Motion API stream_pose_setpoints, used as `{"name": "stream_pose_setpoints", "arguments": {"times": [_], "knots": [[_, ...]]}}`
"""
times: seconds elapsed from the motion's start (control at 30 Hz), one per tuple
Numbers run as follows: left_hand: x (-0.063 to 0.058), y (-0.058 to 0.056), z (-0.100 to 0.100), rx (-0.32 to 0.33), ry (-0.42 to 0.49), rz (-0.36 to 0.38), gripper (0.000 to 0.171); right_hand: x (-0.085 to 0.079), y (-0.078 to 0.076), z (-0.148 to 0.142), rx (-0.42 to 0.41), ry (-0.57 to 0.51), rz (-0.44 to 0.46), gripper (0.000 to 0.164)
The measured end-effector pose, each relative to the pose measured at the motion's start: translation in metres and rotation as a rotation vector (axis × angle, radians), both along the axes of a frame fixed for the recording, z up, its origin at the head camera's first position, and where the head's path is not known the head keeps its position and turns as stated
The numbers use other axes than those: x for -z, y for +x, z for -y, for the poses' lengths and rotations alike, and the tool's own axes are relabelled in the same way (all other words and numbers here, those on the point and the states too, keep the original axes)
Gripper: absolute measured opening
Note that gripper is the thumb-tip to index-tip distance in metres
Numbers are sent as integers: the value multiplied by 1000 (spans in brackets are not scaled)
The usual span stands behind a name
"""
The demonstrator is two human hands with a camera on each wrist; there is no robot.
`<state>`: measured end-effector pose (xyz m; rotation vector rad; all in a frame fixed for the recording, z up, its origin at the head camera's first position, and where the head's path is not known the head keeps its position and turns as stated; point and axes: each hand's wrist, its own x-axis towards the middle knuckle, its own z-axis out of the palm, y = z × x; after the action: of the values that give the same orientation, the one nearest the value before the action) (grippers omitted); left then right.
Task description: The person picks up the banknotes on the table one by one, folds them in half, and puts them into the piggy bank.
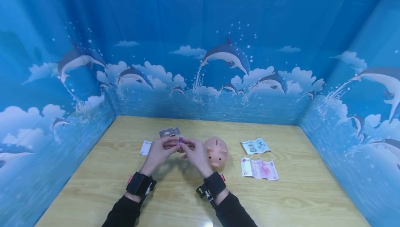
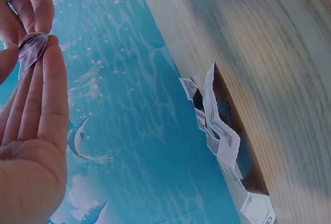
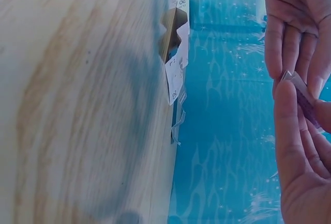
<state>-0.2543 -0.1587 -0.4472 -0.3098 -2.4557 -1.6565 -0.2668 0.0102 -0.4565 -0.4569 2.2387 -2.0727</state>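
A small folded purple banknote (image 1: 180, 140) is pinched between both hands above the table. My left hand (image 1: 160, 152) grips its left side, fingers bent toward the thumb. From the other side my right hand (image 1: 196, 154) pinches it with thumb and fingers. In the left wrist view the folded banknote (image 2: 32, 50) shows several layers; the right wrist view shows the folded banknote (image 3: 301, 97) edge-on. Close beside my right hand stands a pink piggy bank (image 1: 217, 147), its slot on top. Behind the hands lie a grey-brown banknote (image 1: 169, 132) and a partly hidden pale banknote (image 1: 145, 148).
Right of the piggy bank lie a bluish-green banknote (image 1: 255, 146) and, nearer, a creased pink 100 banknote (image 1: 264, 170). The wooden table (image 1: 300, 195) is bounded at the back and sides by a blue dolphin-print curtain (image 1: 175, 18).
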Motion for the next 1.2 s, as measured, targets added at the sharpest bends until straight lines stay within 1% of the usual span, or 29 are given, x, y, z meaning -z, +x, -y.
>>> {"name": "stream_pose_setpoints", "arguments": {"times": [0.2,0.37,0.57,0.7,0.9,1.0,1.1,1.2], "knots": [[0,1,-1,3,-30,-7,31,-1,2,0,16,25,-6,25],[0,2,0,8,-56,-43,28,0,2,1,17,31,-11,24],[2,1,1,10,-59,-66,26,-3,3,1,28,53,0,23],[1,1,1,22,-56,-81,26,-3,3,1,25,52,-12,24],[-1,2,2,22,-55,-102,23,-2,2,1,4,48,-33,29],[-1,2,1,21,-72,-101,21,-6,3,2,3,42,-16,27],[-1,2,1,10,-89,-85,17,-16,10,1,5,37,-19,25],[-1,2,0,6,-99,-78,14,-19,11,0,16,36,-19,23]]}}
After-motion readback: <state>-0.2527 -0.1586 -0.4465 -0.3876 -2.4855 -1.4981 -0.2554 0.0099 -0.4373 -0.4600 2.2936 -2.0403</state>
